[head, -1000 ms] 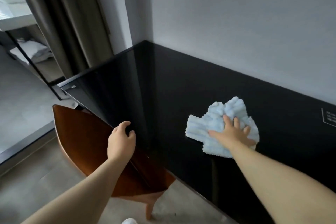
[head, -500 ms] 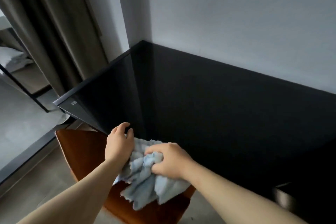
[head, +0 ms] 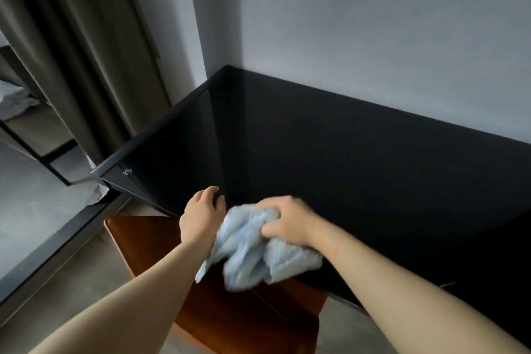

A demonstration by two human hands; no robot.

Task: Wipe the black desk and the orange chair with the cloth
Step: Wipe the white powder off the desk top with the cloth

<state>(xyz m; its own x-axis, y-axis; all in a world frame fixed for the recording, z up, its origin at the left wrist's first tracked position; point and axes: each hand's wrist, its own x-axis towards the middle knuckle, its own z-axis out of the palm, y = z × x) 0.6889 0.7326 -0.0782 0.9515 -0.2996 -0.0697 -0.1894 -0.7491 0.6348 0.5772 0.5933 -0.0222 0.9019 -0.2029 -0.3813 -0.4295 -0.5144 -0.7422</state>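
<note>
The glossy black desk (head: 359,158) fills the middle and right of the view, set against the wall. A crumpled light blue cloth (head: 250,253) hangs over the desk's front edge, above the orange chair (head: 244,313) tucked under it. My right hand (head: 287,220) grips the top of the bunched cloth at the desk edge. My left hand (head: 202,217) rests at the desk's front edge just left of the cloth, fingers loosely curled, touching the cloth's left side; whether it holds the cloth is hidden.
A grey wall (head: 373,37) runs behind the desk. Brown curtains (head: 71,52) hang at the left, with a dark-framed glass partition (head: 43,152) beside them. Grey floor (head: 71,267) lies left of the chair.
My right hand dragged the cloth from the desk's middle to the front edge and bunched it up there beside my left hand. The view has shifted slightly.
</note>
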